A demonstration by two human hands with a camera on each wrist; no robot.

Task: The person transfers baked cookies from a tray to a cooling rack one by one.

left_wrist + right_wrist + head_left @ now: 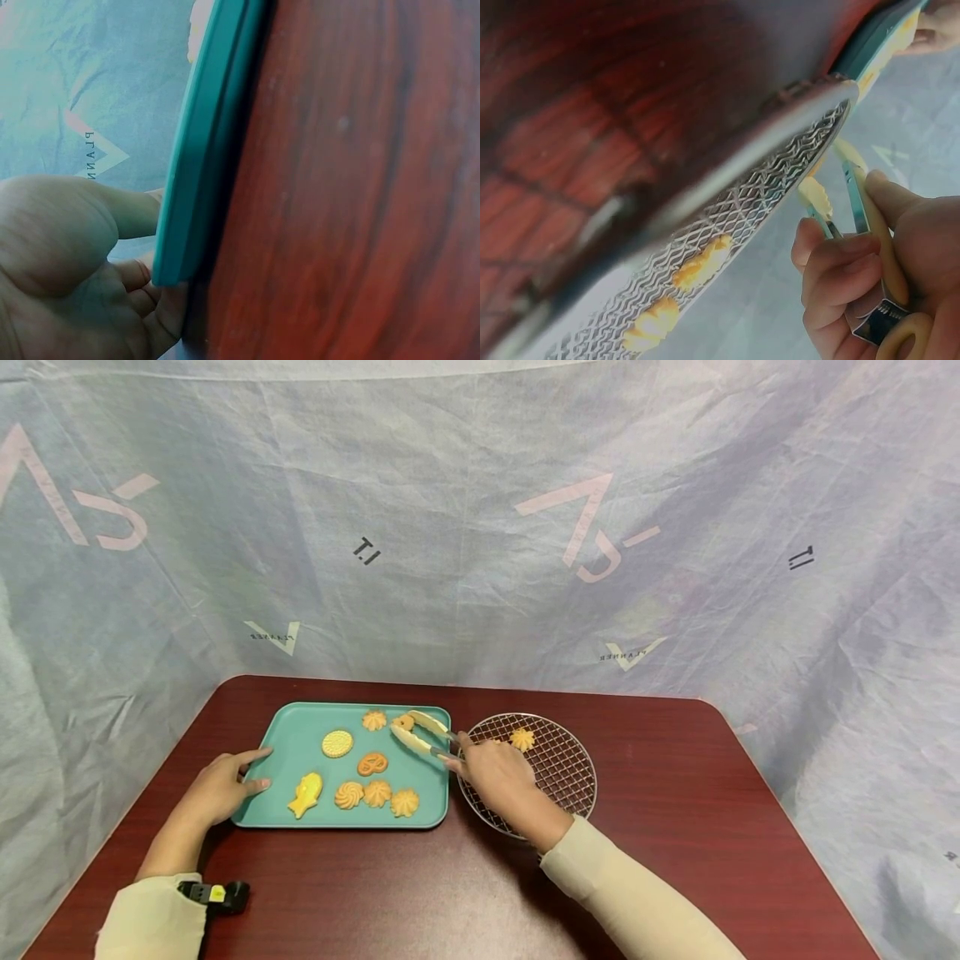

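My right hand (498, 772) grips tongs (881, 247) with pale tips. Their tips lie around a small ring-shaped cookie (406, 722) near the far right corner of the green tray (288, 727); whether they squeeze it cannot be told. My left hand (220, 787) holds the tray's left rim, thumb over the top and other fingers against the outer side. Also on the tray are a pretzel cookie (372, 764), a round yellow cookie (337, 743), a yellow fish-shaped cookie (306, 795) and several flower-shaped cookies (405, 802).
Right of the tray stands a round wire rack (566, 768), partly under my right hand. It bears a flower-shaped cookie (522, 739) and another, half hidden by that hand. Both lie on a dark red table (675, 793), with a grey cloth (450, 527) hanging behind.
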